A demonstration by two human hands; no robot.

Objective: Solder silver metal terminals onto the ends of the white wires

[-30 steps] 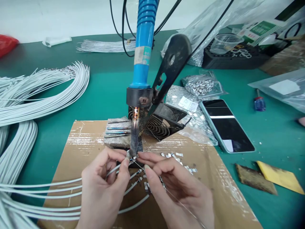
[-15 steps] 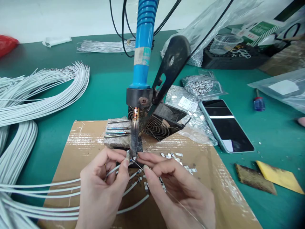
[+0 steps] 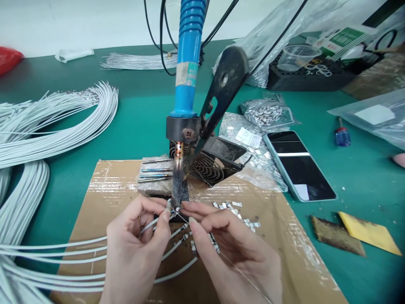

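Observation:
My left hand (image 3: 136,249) pinches the end of a white wire (image 3: 148,226) and holds it at the tip of the blue-handled soldering iron (image 3: 186,76), which stands fixed upright in a black clamp (image 3: 183,128). My right hand (image 3: 234,249) pinches a thin strand of solder wire (image 3: 243,274) and brings its end to the same spot under the iron tip (image 3: 176,198). Several more white wires (image 3: 63,266) lie across the taped cardboard pad (image 3: 284,249) under my hands. Small metal terminals (image 3: 240,213) are scattered on the pad to the right.
Big bundles of white wires (image 3: 53,122) fill the left of the green table. A small black fan (image 3: 215,162) sits behind the iron. To the right lie bags of metal parts (image 3: 265,112), a phone (image 3: 299,164), a screwdriver (image 3: 343,135), and brown and yellow sponge pieces (image 3: 367,238).
Almost nothing has changed: both hands stay pinched at the iron tip, with only a slight shift of the view.

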